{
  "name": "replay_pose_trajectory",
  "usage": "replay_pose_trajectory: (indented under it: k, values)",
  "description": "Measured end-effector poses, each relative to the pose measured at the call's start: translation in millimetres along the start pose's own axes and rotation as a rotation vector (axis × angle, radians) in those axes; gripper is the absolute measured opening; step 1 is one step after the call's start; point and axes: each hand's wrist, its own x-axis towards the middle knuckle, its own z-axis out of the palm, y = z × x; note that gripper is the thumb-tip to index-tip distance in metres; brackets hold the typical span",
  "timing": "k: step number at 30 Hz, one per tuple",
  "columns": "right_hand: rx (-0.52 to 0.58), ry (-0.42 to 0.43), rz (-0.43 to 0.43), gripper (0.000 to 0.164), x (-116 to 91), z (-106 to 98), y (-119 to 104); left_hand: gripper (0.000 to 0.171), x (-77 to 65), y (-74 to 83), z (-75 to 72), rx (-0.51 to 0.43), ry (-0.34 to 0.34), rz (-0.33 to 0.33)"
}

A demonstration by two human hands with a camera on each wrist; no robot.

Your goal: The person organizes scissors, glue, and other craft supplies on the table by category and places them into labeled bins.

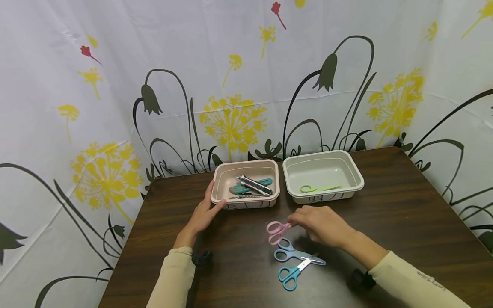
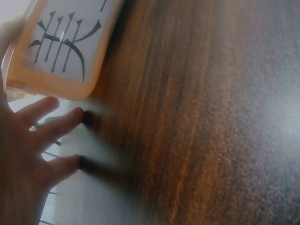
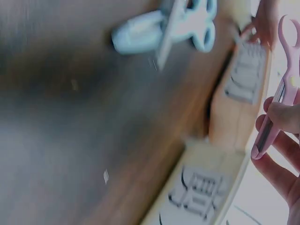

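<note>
My right hand (image 1: 321, 223) pinches a pair of pink scissors (image 1: 278, 232) above the table, their handle loops pointing left in the head view. The right wrist view shows the blades of the pink scissors (image 3: 272, 123) between thumb and fingers. Below lie light-blue scissors (image 1: 296, 254) and teal-handled scissors (image 1: 290, 276), overlapping at their blades. My left hand (image 1: 201, 218) rests against the left front corner of a pink bin (image 1: 246, 205), fingers spread and fairly straight. Inside that bin are several utility knives, among them a black-and-white one (image 1: 256, 185) and a teal one (image 1: 246, 188).
Right of the pink bin stands a pale grey-white bin (image 1: 323, 196) with yellow-green scissors (image 1: 319, 188) in it. Both bins bear labels with black characters on their fronts. Behind the dark wooden table (image 1: 231, 265) hangs a flower-printed curtain (image 1: 246, 77).
</note>
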Motion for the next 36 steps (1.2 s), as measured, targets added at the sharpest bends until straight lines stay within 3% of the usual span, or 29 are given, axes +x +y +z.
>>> replay_pose_trajectory:
  k: [9, 14, 19, 24, 27, 34, 36]
  values:
    - [-0.090, 0.108, 0.137, 0.032, -6.9, -35.9, 41.1, 0.085, 0.1, -0.3, -0.4, -0.007, -0.005, -0.002]
    - [-0.113, 0.156, 0.283, 0.025, -12.9, -46.4, 65.3, 0.084, 0.2, -0.2, -0.6, -0.001, -0.001, -0.001]
    - [-0.117, 0.082, 0.443, 0.026, -15.0, -54.1, 80.3, 0.084, -0.5, 0.6, -0.7, -0.003, -0.001, -0.007]
    - [-0.080, -0.034, 0.526, 0.034, -14.4, -56.9, 91.5, 0.084, -0.8, 0.7, -0.5, -0.005, -0.002, -0.010]
    - [-0.040, -0.084, 0.552, 0.040, -12.5, -56.6, 96.8, 0.084, -0.5, 0.4, -0.5, -0.006, -0.001, -0.007]
    - [0.112, -0.127, 0.522, 0.030, -6.4, -49.2, 106.9, 0.084, 0.5, -0.1, -0.9, -0.004, 0.003, -0.006]
    - [0.133, -0.131, 0.523, 0.034, -5.2, -47.4, 107.9, 0.084, 0.5, -0.4, -0.8, -0.001, 0.003, -0.004]
